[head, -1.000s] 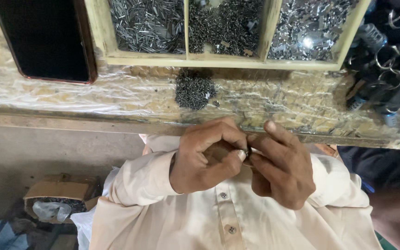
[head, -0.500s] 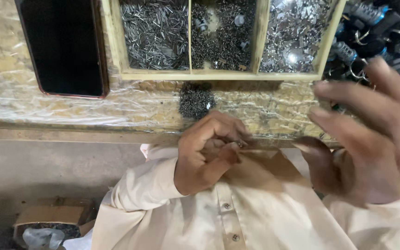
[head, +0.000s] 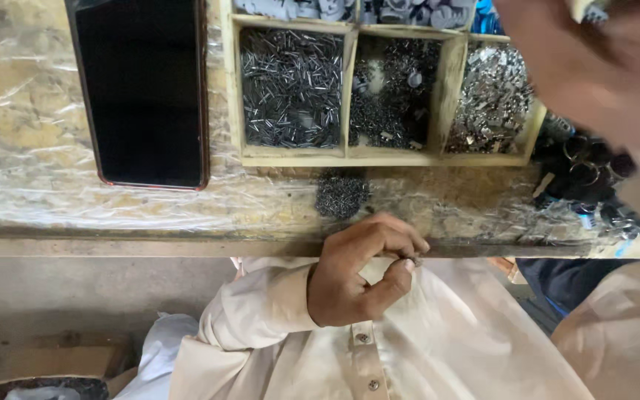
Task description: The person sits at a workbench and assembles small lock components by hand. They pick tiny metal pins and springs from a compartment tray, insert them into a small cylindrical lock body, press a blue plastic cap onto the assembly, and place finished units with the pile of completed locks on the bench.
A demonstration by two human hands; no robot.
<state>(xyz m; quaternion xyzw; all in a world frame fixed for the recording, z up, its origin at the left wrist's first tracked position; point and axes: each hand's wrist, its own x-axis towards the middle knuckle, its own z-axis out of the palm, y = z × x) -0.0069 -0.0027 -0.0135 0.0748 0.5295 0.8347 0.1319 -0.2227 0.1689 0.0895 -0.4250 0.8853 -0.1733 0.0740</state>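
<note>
Presently the left hand [head: 361, 270] sits just below the near edge of the workbench [head: 112, 215], thumb and forefinger pinched tight on a small dark metal piece [head: 412, 259], the other fingers curled in; its exact shape is too small to make out. Wooden tray [head: 350, 152] serves as landmark: pale thin-walled box, three compartments in view. Left compartment holds slim bright pins [head: 290, 85], middle one fine dark gritty parts [head: 394, 96], right one shiny crumpled-looking stampings [head: 490, 104]. Just in front of the tray, on wrinkled clear plastic sheeting, lies a small heap of dark specks [head: 341, 194]. Left of the tray lies a flat black phone [head: 142, 89], glossy, red-rimmed. Right of the tray, dark rings [head: 583, 167] lie in a pile. Right hand [head: 594, 67] is raised over the tray's right end, blurred; grip cannot be told.
</note>
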